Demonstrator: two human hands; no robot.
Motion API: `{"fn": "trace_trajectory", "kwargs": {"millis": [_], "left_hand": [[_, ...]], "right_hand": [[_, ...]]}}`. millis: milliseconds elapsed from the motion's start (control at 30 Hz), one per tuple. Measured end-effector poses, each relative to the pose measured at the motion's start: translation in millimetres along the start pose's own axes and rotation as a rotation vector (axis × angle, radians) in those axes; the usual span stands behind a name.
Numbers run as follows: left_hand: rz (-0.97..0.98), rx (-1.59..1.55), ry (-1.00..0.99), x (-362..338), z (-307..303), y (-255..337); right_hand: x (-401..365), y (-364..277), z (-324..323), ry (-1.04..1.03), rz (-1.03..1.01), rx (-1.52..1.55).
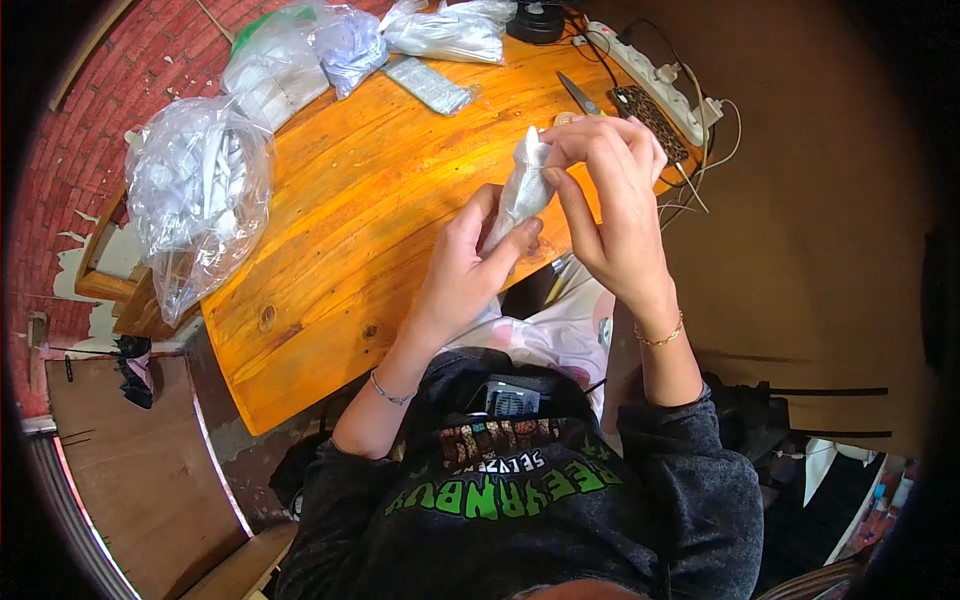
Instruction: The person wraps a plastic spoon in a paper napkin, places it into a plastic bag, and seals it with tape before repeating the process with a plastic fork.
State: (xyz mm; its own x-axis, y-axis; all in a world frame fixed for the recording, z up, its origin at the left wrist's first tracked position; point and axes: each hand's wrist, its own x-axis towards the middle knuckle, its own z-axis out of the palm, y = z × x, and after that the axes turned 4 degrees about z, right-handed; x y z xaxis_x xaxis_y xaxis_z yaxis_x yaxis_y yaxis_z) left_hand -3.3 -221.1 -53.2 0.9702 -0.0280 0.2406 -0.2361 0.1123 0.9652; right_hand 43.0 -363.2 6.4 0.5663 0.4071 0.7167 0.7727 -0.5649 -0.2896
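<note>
My left hand (468,262) is wrapped around the lower part of a small white plastic bag (522,190), which stands up from the fist with its narrow end on top. My right hand (612,205) is at the bag's upper end, thumb and forefinger closed at its edge and the other fingers curled above. What lies inside the bag cannot be made out. Both hands are over the near right edge of the wooden table (330,240). Just beyond the right hand lie scissors (578,94), partly hidden by the fingers.
A large clear bag of white pieces (200,185) sits at the table's left. Along the back are more filled plastic bags (275,80) and a flat grey packet (428,84). A leopard-patterned phone (648,122) and a white power strip (655,82) with cables lie at the right edge.
</note>
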Motion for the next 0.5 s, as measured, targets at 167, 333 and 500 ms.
{"fn": "trace_trajectory", "kwargs": {"millis": [167,333,500], "left_hand": [[0.032,0.081,-0.015,0,1,1],[-0.044,0.010,-0.110,-3,-4,-4],[-0.103,-0.032,-0.206,-2,-7,0]], "right_hand": [[2,0,-1,0.027,-0.005,-0.075],[20,-2,-19,-0.011,-0.094,-0.020],[45,-8,-48,0.039,-0.218,-0.067]]}}
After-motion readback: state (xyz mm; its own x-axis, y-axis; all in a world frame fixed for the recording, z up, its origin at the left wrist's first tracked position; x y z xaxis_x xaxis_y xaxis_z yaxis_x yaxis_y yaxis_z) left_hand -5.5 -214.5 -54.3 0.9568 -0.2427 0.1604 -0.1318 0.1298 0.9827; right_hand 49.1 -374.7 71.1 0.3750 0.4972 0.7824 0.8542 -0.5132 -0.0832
